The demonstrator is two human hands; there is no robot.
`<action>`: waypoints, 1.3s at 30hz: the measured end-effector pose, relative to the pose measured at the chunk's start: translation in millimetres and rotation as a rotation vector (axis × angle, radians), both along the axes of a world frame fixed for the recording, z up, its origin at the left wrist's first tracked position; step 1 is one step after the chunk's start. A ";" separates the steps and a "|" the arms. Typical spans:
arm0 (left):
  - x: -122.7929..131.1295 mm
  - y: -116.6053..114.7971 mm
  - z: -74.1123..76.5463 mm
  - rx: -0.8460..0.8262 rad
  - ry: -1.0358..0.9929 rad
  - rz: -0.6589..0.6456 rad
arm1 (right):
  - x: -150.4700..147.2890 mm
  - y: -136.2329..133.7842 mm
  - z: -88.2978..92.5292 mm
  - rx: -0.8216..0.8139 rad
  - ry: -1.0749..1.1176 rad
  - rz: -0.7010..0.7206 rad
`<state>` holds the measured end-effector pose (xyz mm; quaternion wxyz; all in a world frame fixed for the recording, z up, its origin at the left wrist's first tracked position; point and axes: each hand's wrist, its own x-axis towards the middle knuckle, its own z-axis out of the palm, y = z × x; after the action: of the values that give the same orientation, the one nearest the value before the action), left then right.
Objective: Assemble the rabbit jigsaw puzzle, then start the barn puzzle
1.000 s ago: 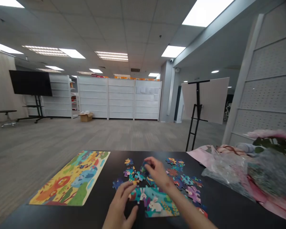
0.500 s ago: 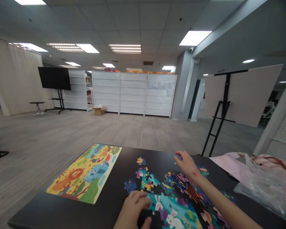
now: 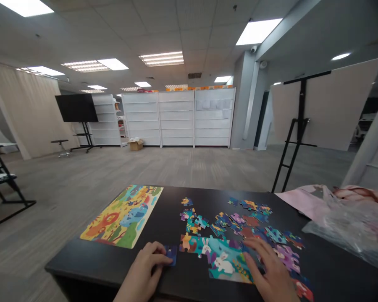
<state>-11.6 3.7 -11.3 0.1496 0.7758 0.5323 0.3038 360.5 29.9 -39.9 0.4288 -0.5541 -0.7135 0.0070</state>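
My left hand point(image 3: 148, 266) is at the near edge of the table, its thumb and fingers pinching a dark blue puzzle piece point(image 3: 171, 255). To its right lies a joined section of puzzle point(image 3: 222, 260) with white rabbits on teal. My right hand point(image 3: 267, 266) rests over the right end of that section, fingers spread apart; part of the section is hidden beneath it. Just beyond are a small joined cluster of puzzle pieces point(image 3: 192, 221) and a heap of loose puzzle pieces point(image 3: 237, 220). A purple puzzle piece point(image 3: 287, 256) lies beside the right hand.
A finished animal picture point(image 3: 122, 216) in yellow and green lies on the left of the black table point(image 3: 157, 218). Clear plastic wrapping and a pink bag point(image 3: 315, 203) occupy the right side. An easel board point(image 3: 302, 113) stands beyond, and white shelves point(image 3: 176, 119) line the back.
My right hand has come back from the far loose pieces to the rabbit section. My left hand has moved left, off the section's near left, and now pinches the dark blue piece.
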 end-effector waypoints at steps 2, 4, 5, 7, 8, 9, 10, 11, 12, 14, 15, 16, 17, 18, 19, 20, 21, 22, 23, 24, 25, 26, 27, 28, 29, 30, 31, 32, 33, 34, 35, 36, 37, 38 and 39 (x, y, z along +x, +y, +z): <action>5.3 -5.3 2.0 0.046 -0.023 -0.049 | -1.8 2.2 3.3 -0.046 0.011 0.025; 9.4 -9.0 3.8 0.065 -0.024 -0.073 | -2.2 1.4 6.4 -0.071 0.020 0.046; 11.0 -10.6 4.1 0.068 -0.015 -0.077 | -2.0 0.0 7.7 -0.077 0.025 0.054; 12.9 -13.3 3.7 0.065 0.011 -0.083 | -2.2 -3.7 10.3 -0.084 0.031 0.065; 13.2 -14.6 3.2 0.065 0.017 -0.083 | -2.9 -5.6 11.8 -0.091 0.027 0.073; 13.1 -15.7 2.9 0.064 0.014 -0.085 | -4.0 -7.3 13.2 -0.103 0.018 0.082; 12.7 -16.7 2.8 0.060 0.002 -0.091 | -5.4 -8.8 14.4 -0.116 0.004 0.091; 11.9 -17.7 3.1 0.055 -0.017 -0.099 | -6.9 -9.8 15.3 -0.127 -0.013 0.100; 10.8 -18.6 3.7 0.049 -0.040 -0.112 | -8.4 -10.5 15.7 -0.137 -0.033 0.111; 8.0 -19.9 5.0 0.038 -0.083 -0.147 | -10.8 -10.8 15.0 -0.154 -0.086 0.134; 6.5 -20.2 5.1 0.039 -0.099 -0.160 | -11.6 -10.6 14.2 -0.162 -0.119 0.147; 5.2 -20.1 4.6 0.045 -0.111 -0.172 | -12.3 -10.3 13.2 -0.171 -0.154 0.159; 4.4 -19.4 3.3 0.053 -0.119 -0.191 | -12.8 -10.0 12.4 -0.179 -0.187 0.168; 4.4 -18.1 1.5 0.062 -0.124 -0.216 | -13.2 -9.7 11.9 -0.188 -0.216 0.172; 5.5 -16.4 -0.7 0.072 -0.127 -0.250 | -13.7 -9.6 11.7 -0.194 -0.238 0.174; 7.8 -14.4 -2.8 0.084 -0.128 -0.292 | -14.2 -9.7 11.9 -0.197 -0.252 0.174; 11.5 -12.3 -4.4 0.092 -0.125 -0.329 | -14.7 -9.9 12.5 -0.199 -0.262 0.172; 16.3 -10.4 -5.1 0.099 -0.117 -0.352 | -15.1 -10.2 13.2 -0.200 -0.268 0.172; 21.9 -8.8 -4.7 0.102 -0.107 -0.359 | -15.5 -10.6 14.0 -0.199 -0.271 0.170; 28.0 -7.5 -3.3 0.102 -0.092 -0.353 | -15.8 -11.0 14.8 -0.196 -0.271 0.168; 33.8 -6.6 -1.2 0.104 -0.070 -0.339 | -16.0 -11.4 15.4 -0.192 -0.270 0.166; 39.1 -6.0 1.3 0.110 -0.043 -0.320 | -16.0 -11.7 15.9 -0.191 -0.268 0.165; 43.3 -5.6 3.6 0.123 -0.009 -0.303 | -16.0 -12.0 16.2 -0.192 -0.266 0.167; 46.4 -5.3 5.3 0.143 0.029 -0.292 | -16.0 -12.2 16.3 -0.196 -0.266 0.171; 48.3 -5.0 6.2 0.165 0.073 -0.282 | -16.0 -12.3 16.3 -0.202 -0.267 0.174; 49.2 -4.8 6.0 0.189 0.116 -0.275 | -16.0 -12.3 16.2 -0.210 -0.269 0.177; 49.2 -4.6 5.0 0.211 0.154 -0.272 | -16.0 -12.4 16.0 -0.218 -0.270 0.178; 48.7 -4.4 3.2 0.231 0.185 -0.267 | -16.1 -12.4 15.7 -0.223 -0.270 0.176; 48.0 -4.4 1.2 0.246 0.209 -0.260 | -16.2 -12.5 15.4 -0.227 -0.269 0.174; 47.3 -4.5 -0.8 0.256 0.226 -0.250 | -16.2 -12.5 15.1 -0.228 -0.269 0.172; 46.8 -4.8 -2.3 0.260 0.234 -0.236 | -16.2 -12.6 14.9 -0.227 -0.267 0.171; 46.5 -5.1 -3.3 0.254 0.233 -0.215 | -16.2 -12.5 14.8 -0.223 -0.267 0.172; 46.5 -5.6 -3.6 0.240 0.224 -0.184 | -16.2 -12.4 14.9 -0.217 -0.265 0.173; 46.8 -6.1 -3.3 0.216 0.207 -0.145 | -16.2 -12.4 15.2 -0.211 -0.263 0.174; 47.2 -6.5 -2.4 0.183 0.187 -0.102 | -16.3 -12.3 15.6 -0.207 -0.261 0.176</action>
<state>35.6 -2.8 -13.8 0.0430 0.8373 0.4739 0.2695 344.3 17.5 -24.2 0.2709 -0.5270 -0.8042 0.0459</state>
